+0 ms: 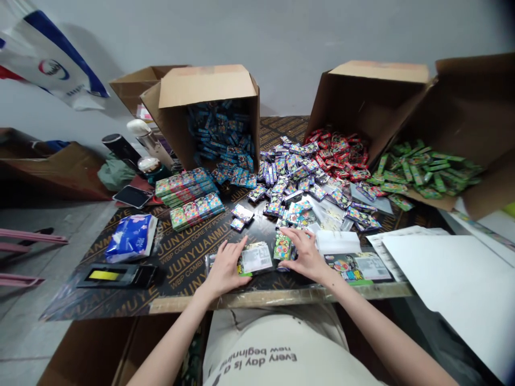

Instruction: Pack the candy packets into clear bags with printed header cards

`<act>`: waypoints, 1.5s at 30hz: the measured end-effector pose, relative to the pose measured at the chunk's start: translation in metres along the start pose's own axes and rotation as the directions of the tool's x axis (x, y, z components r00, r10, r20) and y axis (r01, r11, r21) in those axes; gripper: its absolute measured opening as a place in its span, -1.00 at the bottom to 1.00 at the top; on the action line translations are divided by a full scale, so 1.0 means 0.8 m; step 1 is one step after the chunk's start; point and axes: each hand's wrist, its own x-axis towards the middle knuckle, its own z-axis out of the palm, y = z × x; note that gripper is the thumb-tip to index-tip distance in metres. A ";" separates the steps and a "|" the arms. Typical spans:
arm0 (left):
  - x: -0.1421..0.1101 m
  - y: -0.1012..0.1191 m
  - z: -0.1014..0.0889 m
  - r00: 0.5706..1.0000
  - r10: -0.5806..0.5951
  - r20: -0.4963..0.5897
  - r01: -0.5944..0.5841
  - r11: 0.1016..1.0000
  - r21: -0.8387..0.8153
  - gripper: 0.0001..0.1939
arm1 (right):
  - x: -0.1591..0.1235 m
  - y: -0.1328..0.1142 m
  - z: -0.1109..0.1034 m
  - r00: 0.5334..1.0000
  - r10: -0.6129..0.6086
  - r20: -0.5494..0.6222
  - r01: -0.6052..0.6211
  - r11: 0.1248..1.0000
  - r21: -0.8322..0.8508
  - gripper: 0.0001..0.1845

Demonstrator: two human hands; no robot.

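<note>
My left hand (225,267) rests with thumb and fingers spread at the left end of a flat printed package with a white label (257,258). Beside it, my right hand (304,254) holds a small green candy packet (282,247) upright on the table between thumb and fingers. Something dark shows under the packet's lower end. Just beyond my left hand sit a few purple-and-white packets (242,215). Some blue packets (300,208) lie beyond my right hand. Right of that hand is another printed package (358,268) with a white label.
Tipped cartons hold blue packets (223,131), red packets (341,153) and green packets (426,169). Purple packets (289,166) are heaped between them. At left are stacked multicoloured packs (197,210), a tissue pack (131,237), a phone (132,197) and bottles. White sheets (450,279) cover the right side.
</note>
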 end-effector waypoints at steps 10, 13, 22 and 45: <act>0.002 -0.004 -0.028 0.994 -0.012 -0.111 0.012 1.000 -0.006 -0.05 | 0.007 -0.013 -0.018 0.991 -0.116 0.065 0.106 0.983 0.147 -0.15; 0.003 -0.006 -0.037 0.997 -0.009 -0.078 0.007 1.000 -0.021 -0.03 | 0.007 -0.010 -0.025 0.992 -0.121 0.042 0.112 0.977 0.183 -0.14; 0.008 0.003 -0.041 0.997 0.069 -0.025 -0.073 0.982 -0.175 0.04 | 0.015 -0.004 -0.030 0.978 -0.168 0.122 0.130 0.953 0.274 -0.13; 0.086 0.096 0.018 0.670 -0.726 0.154 -0.117 -0.308 -0.944 -0.72 | 0.075 -0.069 -0.007 0.738 0.653 0.173 -0.082 -0.168 0.982 -0.51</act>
